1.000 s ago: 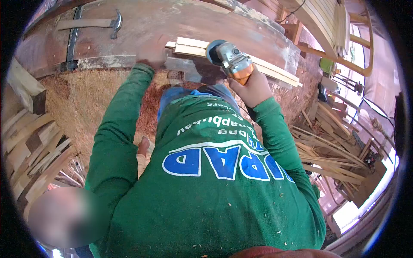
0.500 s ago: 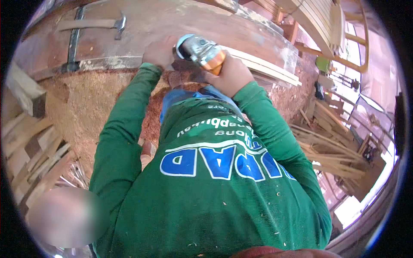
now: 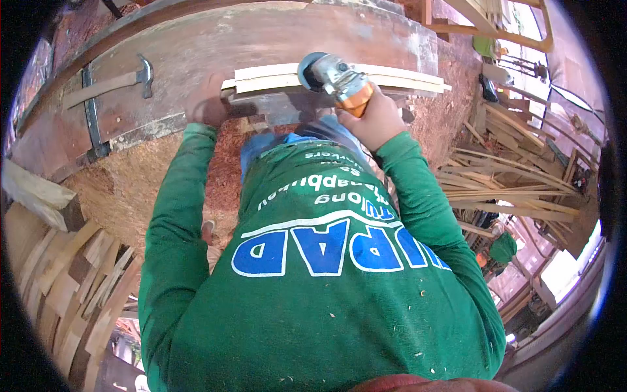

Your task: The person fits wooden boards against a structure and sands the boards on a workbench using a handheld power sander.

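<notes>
My right hand (image 3: 381, 121) is wrapped round the orange body of an angle grinder (image 3: 338, 80). Its round disc (image 3: 312, 70) lies over pale wooden strips (image 3: 268, 79), which run side by side along the near edge of the workbench (image 3: 196, 52). Whether the disc touches the wood I cannot tell. At the strips' left end, my left hand (image 3: 208, 103) grips the wood, its fingers closed and partly in shadow. Further left on the bench lies a claw hammer (image 3: 111, 87) with a wooden handle, across a dark metal bar (image 3: 93, 111).
Cut timber pieces (image 3: 72, 281) are stacked at the lower left, below a thick wooden beam (image 3: 39, 193). Long scrap strips (image 3: 516, 176) lie heaped on the right. Sawdust (image 3: 130, 170) covers the ground. A person's green cap (image 3: 503, 248) shows at the lower right.
My left hand has moved left, away from the grinder, to the strips' end. The grinder has shifted slightly right in view, and more of the strips shows. The view has shifted too.
</notes>
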The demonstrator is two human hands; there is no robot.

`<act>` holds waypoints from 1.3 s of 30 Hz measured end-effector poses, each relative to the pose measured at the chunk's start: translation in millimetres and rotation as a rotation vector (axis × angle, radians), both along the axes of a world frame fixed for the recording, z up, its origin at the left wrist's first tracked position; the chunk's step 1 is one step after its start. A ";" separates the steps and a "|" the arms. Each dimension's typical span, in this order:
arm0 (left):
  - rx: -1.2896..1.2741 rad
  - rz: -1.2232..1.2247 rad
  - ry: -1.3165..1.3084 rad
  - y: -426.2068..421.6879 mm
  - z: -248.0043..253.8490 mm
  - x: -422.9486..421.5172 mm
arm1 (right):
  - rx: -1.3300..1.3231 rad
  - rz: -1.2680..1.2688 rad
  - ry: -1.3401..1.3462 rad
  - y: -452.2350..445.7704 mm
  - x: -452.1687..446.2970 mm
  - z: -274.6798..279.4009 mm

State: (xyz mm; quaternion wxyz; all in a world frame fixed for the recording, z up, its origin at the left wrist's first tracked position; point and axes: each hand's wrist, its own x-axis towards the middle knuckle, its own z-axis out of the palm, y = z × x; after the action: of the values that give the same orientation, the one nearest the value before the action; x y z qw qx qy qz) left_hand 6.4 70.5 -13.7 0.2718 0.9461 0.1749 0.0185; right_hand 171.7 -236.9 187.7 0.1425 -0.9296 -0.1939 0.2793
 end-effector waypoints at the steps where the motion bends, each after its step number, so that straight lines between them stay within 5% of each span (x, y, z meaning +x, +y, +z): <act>1: 0.006 -0.034 -0.031 3.7 -4.1 2.1 | 0.021 -0.028 -0.001 -8.6 4.0 1.1; 17: 0.304 -0.059 -0.112 1.8 10.5 -4.6 | 0.043 -0.327 -0.062 -148.9 65.2 -3.8; 28: 0.280 0.022 0.054 -7.6 24.4 3.7 | -0.042 -0.576 -0.051 -247.9 128.8 12.2; 32: 0.218 0.034 0.029 1.6 1.0 -6.2 | 0.120 -0.525 -0.058 -290.3 141.4 -8.6; 39: 0.296 0.021 0.040 2.3 -4.7 -11.7 | 0.332 -0.293 0.093 -178.5 100.9 1.9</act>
State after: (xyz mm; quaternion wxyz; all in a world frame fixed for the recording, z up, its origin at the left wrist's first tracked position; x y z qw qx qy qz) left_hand -5.4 72.8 -18.4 0.1256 0.9742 0.1854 0.0279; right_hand 272.6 -415.4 189.6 0.3416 -0.8977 -0.0933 0.2622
